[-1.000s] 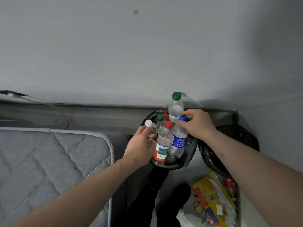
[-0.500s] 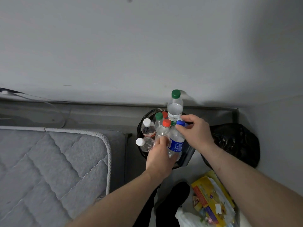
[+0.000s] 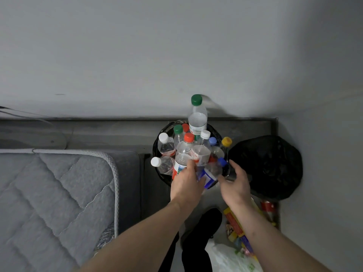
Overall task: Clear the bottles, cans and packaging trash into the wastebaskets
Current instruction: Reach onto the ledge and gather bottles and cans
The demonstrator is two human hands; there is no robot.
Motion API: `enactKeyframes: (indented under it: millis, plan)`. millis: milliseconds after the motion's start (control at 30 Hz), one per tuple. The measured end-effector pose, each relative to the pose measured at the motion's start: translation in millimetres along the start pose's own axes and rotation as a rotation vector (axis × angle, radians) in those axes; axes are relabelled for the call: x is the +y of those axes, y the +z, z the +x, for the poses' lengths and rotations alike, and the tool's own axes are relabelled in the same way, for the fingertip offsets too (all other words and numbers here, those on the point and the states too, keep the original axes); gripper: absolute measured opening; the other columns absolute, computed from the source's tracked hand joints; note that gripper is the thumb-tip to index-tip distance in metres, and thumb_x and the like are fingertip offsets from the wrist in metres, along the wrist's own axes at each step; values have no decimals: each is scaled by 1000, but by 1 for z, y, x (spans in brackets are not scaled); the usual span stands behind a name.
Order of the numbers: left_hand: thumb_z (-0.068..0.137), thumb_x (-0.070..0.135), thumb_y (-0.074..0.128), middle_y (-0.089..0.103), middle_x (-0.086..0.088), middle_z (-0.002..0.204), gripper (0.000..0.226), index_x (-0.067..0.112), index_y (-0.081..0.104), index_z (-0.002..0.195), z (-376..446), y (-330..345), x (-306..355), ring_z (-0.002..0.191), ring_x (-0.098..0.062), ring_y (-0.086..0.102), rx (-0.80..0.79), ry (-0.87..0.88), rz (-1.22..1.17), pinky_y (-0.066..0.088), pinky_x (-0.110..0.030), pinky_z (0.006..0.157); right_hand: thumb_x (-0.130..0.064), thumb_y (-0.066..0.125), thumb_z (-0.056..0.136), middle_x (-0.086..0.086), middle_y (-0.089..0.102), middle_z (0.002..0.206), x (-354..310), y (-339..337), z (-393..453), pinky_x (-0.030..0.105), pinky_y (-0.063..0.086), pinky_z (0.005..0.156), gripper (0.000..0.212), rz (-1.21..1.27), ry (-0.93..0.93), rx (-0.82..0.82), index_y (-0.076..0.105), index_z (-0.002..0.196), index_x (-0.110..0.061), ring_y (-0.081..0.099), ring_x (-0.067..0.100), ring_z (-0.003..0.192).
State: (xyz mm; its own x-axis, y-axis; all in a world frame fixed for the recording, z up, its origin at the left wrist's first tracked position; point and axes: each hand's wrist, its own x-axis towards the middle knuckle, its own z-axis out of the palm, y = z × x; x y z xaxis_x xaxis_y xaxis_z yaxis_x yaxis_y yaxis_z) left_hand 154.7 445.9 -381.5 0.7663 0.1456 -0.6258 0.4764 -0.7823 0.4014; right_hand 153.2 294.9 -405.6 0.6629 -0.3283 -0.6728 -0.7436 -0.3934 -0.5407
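The wastebasket (image 3: 160, 143) is crammed with upright bottles (image 3: 197, 118). Right of it sits a black bag (image 3: 271, 165); below that, packaging (image 3: 234, 226) remains uncleared. The left hand (image 3: 186, 184) clasps bottles in the basket; the right hand (image 3: 235, 185) hovers, fingers spread, holding nothing.

Place: bedroom corner in a home or dormitory.
Bed: grey quilted mattress with white piped edge (image 3: 53, 193) at left, on a dark frame.
Walls: plain pale-grey painted wall (image 3: 176, 55); corner at right.
Waste: round black-lined wastebasket (image 3: 157, 152) crowded with clear plastic bottles; black plastic bin bag (image 3: 269, 165) just beside it.
Floor: yellow printed packaging (image 3: 235, 226), white plastic bag (image 3: 229, 258).
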Motion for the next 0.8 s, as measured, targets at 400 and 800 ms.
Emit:
enactKeyframes:
  millis: [400, 800]
  plan:
    - [87, 27, 61, 66, 5, 97, 11, 24, 58, 97, -13, 49, -15, 87, -21, 64, -95, 76, -7, 56, -39, 77, -8, 76, 83, -8, 46, 140, 33, 4, 16, 27, 40, 109, 60, -211, -253, -4, 58, 138, -23, 43, 16, 135]
    - [81, 25, 51, 57, 14, 103, 19, 31, 55, 98, -26, 70, -38, 83, -13, 63, -137, 167, 13, 56, -40, 76, -12, 71, 88, 0, 45, 145, 80, -29, 42, 42, 42, 110, 60, -561, -249, 14, 52, 144, -21, 38, 27, 136]
